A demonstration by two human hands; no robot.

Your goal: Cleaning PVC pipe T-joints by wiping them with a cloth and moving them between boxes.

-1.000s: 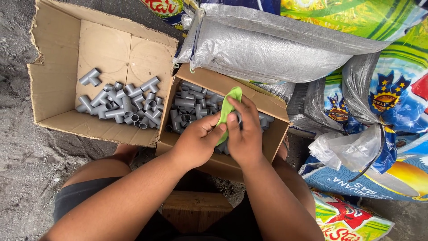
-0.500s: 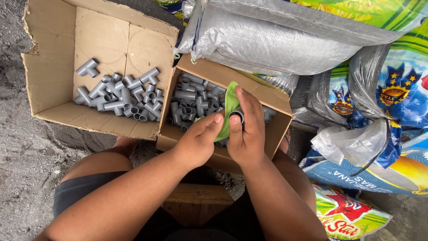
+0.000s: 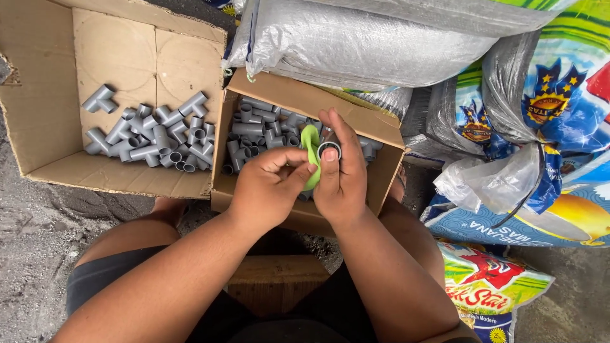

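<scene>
Hands: right (image 3: pixel 340 181) grips one grey fitting (image 3: pixel 328 149), left (image 3: pixel 270 187) pinches one green cloth (image 3: pixel 311 152).

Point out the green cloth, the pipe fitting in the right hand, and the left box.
green cloth (image 3: pixel 311 147), head view, on its upper fold
pipe fitting (image 3: pixel 329 150), head view, on its round open end
left box (image 3: pixel 121 54), head view, on its bare back flap

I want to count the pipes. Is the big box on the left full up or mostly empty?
Mostly empty. The big cardboard box holds only a small heap of grey pipe fittings near one side, and much of its bare cardboard bottom shows.
</scene>
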